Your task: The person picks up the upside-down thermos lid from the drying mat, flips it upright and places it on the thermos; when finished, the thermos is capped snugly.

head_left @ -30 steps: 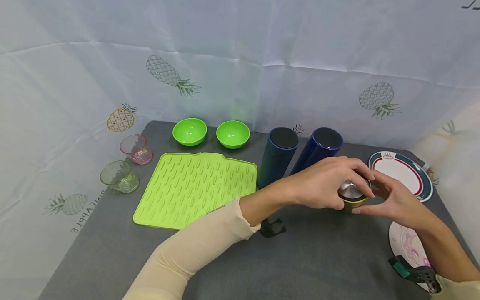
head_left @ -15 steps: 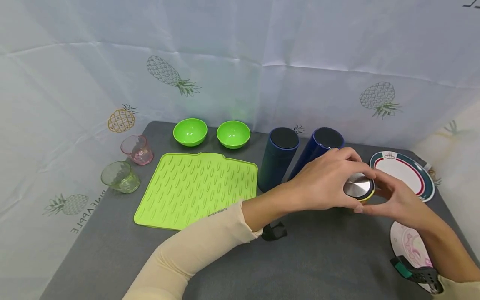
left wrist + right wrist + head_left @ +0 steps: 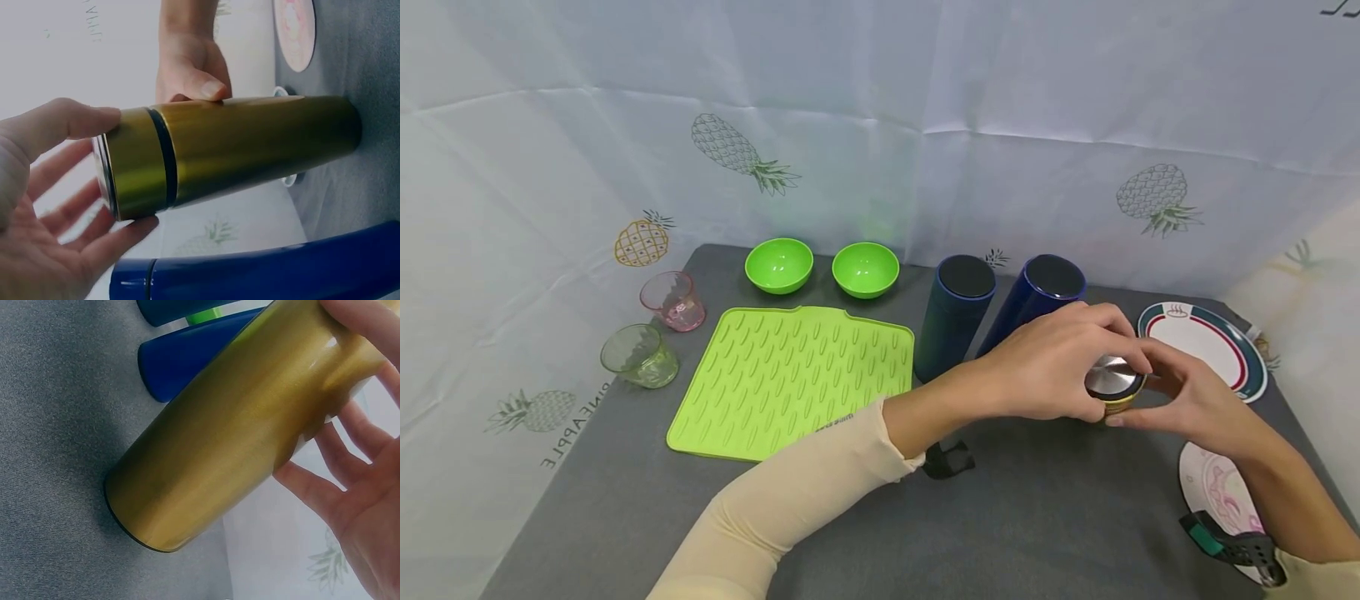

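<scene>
A gold thermos flask (image 3: 262, 144) stands slightly tilted on the grey table, its base right at the cloth in both wrist views. My left hand (image 3: 1048, 367) holds the gold lid (image 3: 134, 169) with thumb on one side and fingertips on the other; a dark ring marks the seam between lid and body. Below the lid, my right hand (image 3: 1195, 400) grips the upper body of the flask, its fingers curled round the far side. In the head view the silver lid top (image 3: 1112, 377) shows between the hands, which hide most of the flask.
Just left stand a dark blue flask (image 3: 1037, 292) and a teal flask (image 3: 951, 325). A rimmed plate (image 3: 1198, 346) and a pink-patterned plate (image 3: 1217, 492) lie right. Farther left are a green drying mat (image 3: 790, 383), two green bowls (image 3: 867, 268) and two glasses (image 3: 673, 300).
The lid end of the flask has shifted slightly right and back again, the left hand moving with it. Both hands keep their places on lid and body.
</scene>
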Motion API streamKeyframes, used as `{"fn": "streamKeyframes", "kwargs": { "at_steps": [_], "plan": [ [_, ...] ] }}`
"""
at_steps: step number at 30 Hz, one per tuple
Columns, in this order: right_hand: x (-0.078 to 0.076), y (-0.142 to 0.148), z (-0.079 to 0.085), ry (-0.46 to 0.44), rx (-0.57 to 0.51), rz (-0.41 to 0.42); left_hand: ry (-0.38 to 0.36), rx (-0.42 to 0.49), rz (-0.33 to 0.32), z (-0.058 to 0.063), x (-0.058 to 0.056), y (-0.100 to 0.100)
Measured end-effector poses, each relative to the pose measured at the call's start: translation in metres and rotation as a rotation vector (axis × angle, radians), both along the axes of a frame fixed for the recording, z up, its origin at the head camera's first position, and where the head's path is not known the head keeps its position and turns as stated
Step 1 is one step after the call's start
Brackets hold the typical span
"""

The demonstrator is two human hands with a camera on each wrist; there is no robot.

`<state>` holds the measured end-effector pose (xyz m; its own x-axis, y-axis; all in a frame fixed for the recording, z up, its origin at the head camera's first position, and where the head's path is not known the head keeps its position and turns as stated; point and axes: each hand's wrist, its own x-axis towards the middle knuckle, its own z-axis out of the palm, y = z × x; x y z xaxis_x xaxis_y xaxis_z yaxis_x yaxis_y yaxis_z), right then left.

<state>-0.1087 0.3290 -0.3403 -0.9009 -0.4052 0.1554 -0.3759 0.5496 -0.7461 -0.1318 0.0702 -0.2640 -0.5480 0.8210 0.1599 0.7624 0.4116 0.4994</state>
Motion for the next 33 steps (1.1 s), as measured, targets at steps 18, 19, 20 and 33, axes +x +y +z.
{"fn": "streamKeyframes", "kwargs": {
  "at_steps": [18,19,20,33],
  "plan": [
    [-0.002,0.001,-0.001,-0.014,0.0,0.011,0.027,0.033,-0.014,-0.004,0.002,-0.003],
    [-0.002,0.003,-0.002,-0.019,0.001,0.007,0.044,0.029,0.023,-0.005,0.004,-0.003],
    [-0.002,0.004,-0.003,-0.025,0.001,0.006,0.058,0.019,0.06,-0.005,0.006,-0.002],
    [0.0,0.002,-0.002,-0.02,0.016,-0.038,0.057,0.022,0.107,-0.005,0.004,0.002]
  ]
}}
